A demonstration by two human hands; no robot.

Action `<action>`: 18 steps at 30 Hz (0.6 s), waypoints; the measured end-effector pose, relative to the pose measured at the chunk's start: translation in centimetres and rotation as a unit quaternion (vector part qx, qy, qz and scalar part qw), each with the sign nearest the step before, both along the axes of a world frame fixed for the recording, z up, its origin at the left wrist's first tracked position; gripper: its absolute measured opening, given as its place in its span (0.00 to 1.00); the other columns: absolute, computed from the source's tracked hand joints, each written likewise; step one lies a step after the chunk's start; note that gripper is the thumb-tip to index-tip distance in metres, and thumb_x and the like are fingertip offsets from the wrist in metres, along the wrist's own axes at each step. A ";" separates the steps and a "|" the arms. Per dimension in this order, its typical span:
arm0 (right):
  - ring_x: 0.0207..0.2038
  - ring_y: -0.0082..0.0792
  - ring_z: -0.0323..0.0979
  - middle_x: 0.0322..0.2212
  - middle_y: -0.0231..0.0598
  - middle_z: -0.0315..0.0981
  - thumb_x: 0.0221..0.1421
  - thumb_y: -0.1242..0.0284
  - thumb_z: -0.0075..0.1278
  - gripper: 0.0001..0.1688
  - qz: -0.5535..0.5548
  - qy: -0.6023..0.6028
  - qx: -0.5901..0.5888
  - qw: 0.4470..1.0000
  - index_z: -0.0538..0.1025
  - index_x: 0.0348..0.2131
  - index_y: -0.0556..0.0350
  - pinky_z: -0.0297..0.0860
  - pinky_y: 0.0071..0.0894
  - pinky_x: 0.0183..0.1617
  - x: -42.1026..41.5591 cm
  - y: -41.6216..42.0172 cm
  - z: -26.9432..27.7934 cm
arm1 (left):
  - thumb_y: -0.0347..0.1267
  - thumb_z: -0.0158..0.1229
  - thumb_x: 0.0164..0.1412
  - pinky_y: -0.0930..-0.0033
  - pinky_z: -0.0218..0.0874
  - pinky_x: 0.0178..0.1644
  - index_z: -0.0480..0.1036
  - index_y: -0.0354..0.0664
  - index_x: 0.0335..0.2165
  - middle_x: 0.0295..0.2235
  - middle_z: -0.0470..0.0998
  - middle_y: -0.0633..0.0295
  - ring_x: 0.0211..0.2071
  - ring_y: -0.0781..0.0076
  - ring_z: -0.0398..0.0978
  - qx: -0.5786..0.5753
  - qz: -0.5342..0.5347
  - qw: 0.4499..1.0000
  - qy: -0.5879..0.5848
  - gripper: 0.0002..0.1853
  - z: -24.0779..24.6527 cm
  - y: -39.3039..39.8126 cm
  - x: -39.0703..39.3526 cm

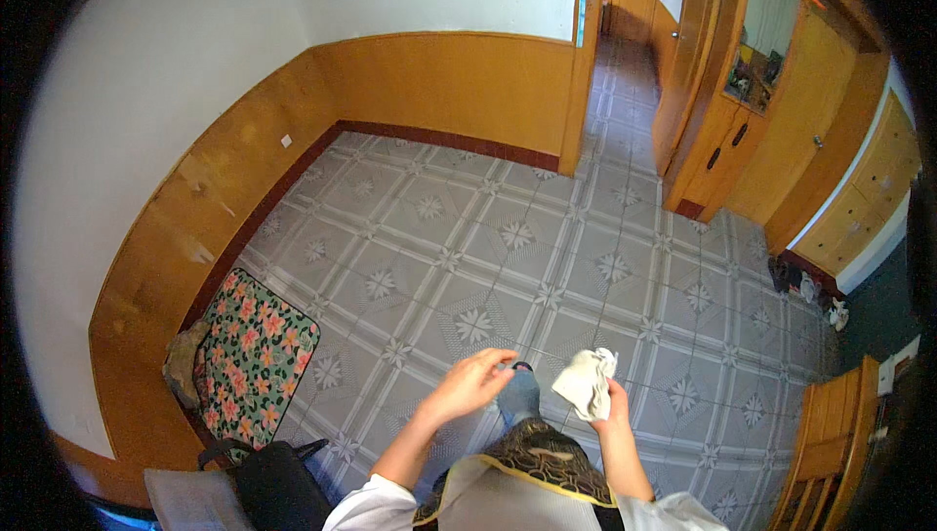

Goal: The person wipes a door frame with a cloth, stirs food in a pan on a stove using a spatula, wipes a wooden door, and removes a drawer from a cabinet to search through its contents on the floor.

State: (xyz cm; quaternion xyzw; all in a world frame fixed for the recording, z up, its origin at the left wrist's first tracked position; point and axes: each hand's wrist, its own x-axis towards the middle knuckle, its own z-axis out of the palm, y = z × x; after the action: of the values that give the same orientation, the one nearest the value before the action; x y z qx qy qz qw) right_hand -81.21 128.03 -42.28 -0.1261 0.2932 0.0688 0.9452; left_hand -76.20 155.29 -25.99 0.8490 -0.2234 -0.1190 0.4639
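Observation:
My right hand grips a crumpled off-white cloth, which bunches up above the fingers and hides part of them. To the left of it, my left hand is held out over the tiled floor, empty, its fingers apart and slightly curved. A dark patterned apron with yellow edging covers my lap, and a jeans leg shows between the two hands.
A floral mat lies by the left wall, with a black bag near it. Wooden furniture stands at the lower right. Shoes sit by the right wall. A doorway opens at the back.

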 end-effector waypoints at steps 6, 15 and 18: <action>0.43 0.46 0.69 0.42 0.50 0.69 0.51 0.69 0.38 0.24 0.092 -0.021 0.011 0.995 0.65 0.46 0.66 0.64 0.45 0.51 22.0 1.4 0.5 | 0.35 0.53 0.53 0.63 0.65 0.38 0.69 0.37 0.42 0.36 0.74 0.52 0.33 0.57 0.74 0.095 0.209 0.973 0.032 0.18 -6.9 6.8 10.0; 0.38 0.42 0.72 0.35 0.47 0.73 0.52 0.69 0.39 0.20 0.148 -0.046 -0.037 0.987 0.68 0.41 0.65 0.68 0.43 0.46 45.8 2.0 6.0 | 0.34 0.52 0.52 0.63 0.64 0.38 0.70 0.37 0.40 0.34 0.75 0.50 0.34 0.57 0.74 0.102 0.288 0.944 0.124 0.17 -10.4 5.6 30.2; 0.38 0.42 0.72 0.36 0.48 0.73 0.52 0.69 0.38 0.20 0.113 -0.032 -0.049 0.992 0.68 0.41 0.66 0.68 0.43 0.47 52.6 0.3 4.1 | 0.34 0.52 0.52 0.63 0.64 0.39 0.70 0.37 0.40 0.35 0.75 0.49 0.35 0.56 0.73 0.124 0.204 0.968 0.076 0.17 -10.0 2.8 42.0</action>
State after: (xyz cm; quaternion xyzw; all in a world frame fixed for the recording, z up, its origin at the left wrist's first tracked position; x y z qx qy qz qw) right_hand -28.63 128.32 -38.23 -0.2070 0.2499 0.1569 0.9328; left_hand -34.20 158.05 -36.00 0.9160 0.0067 -0.1123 0.3851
